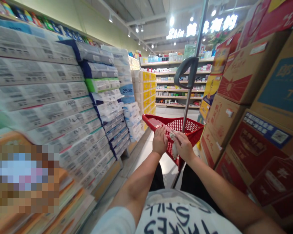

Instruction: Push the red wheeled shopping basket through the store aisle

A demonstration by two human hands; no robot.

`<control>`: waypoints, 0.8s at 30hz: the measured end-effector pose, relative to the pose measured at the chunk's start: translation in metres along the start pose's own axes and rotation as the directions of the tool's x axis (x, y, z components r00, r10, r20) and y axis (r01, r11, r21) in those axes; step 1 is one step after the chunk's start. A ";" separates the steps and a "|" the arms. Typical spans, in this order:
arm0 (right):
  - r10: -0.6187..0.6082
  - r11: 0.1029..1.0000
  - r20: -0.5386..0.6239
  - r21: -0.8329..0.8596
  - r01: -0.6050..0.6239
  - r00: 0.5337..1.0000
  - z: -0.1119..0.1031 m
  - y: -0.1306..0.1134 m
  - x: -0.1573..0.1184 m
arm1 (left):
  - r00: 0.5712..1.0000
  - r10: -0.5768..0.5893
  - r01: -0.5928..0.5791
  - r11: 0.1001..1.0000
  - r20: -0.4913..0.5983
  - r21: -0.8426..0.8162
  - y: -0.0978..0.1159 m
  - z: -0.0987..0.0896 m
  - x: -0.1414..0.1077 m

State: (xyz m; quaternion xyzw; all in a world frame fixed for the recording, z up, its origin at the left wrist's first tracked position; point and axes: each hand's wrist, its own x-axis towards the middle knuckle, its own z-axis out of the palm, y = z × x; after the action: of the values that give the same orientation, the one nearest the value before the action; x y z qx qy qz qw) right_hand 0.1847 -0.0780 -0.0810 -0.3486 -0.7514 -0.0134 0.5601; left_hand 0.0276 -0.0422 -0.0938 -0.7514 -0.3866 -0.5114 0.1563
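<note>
In front of me stands a red plastic shopping basket (183,133), tilted on a metal pole (194,55). My left hand (159,141) rests over the basket's near side, its fingers on a flat, translucent red packet (156,123). My right hand (184,146) pinches a crumpled white piece of paper or wrapper (174,147), which hangs down between my hands. The two hands nearly touch. Its exact material cannot be told at this size, and the basket's inside is mostly hidden by my hands.
Tall stacks of wrapped tissue packs (51,87) line the left of the aisle, and printed cardboard cartons (249,97) rise on the right. A black handle (185,72) curves from the pole. Stocked shelves (178,84) stand at the far end beyond a tiled floor (148,152).
</note>
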 end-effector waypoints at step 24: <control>0.199 0.980 0.316 -0.046 -0.194 0.928 -0.001 -0.011 0.033 | 1.000 0.002 -0.001 0.998 -0.017 0.070 -0.001 -0.009 -0.008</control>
State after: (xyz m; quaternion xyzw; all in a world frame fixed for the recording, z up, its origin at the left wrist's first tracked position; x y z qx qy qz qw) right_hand 0.1750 -0.0702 -0.0490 -0.4235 -0.7933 0.0940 0.4272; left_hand 0.0199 -0.0508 -0.0975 -0.7413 -0.4022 -0.5040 0.1862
